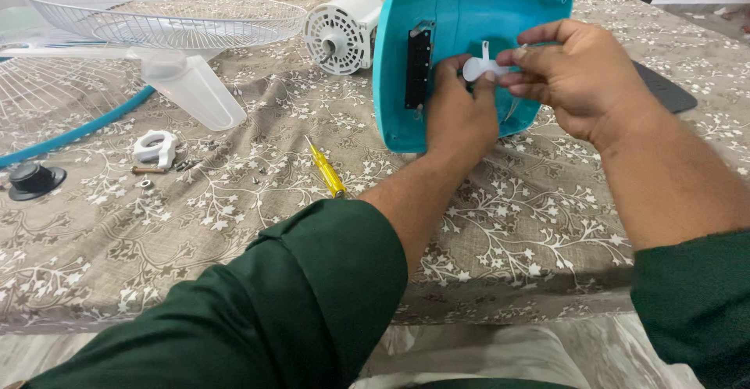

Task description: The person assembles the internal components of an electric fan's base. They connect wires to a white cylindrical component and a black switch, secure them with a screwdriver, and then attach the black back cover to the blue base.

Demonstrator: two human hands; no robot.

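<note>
- Holding a teal base [469, 14] up on its edge on the tabletop [234, 233], the person is working at its hollow underside with both hands.
- The left hand [461, 115] is resting against the inside of the base, its fingers curled; its grip is pinching the round end of a small white plastic part [478, 67].
- The right hand [582, 76] is coming in from the other side, thumb and forefinger pressed together on the same white part and what looks like a thin wire beside it; I cannot tell exactly what that strand is.
- The base is balancing on 1 edge only, so a hard push could be tipping it toward the white motor [341, 31] just behind it.
- The white part is small and held only by fingertips; a slip could be dropping it into the patterned cloth, where it would be hard to spot.
- A black switch block [419, 69] is sitting just beside the left fingers, so a knuckle could be knocking it.
- A yellow screwdriver [326, 172] and loose screws [186, 165] are lying near the left forearm; a sleeve could be sweeping them off the edge.
</note>
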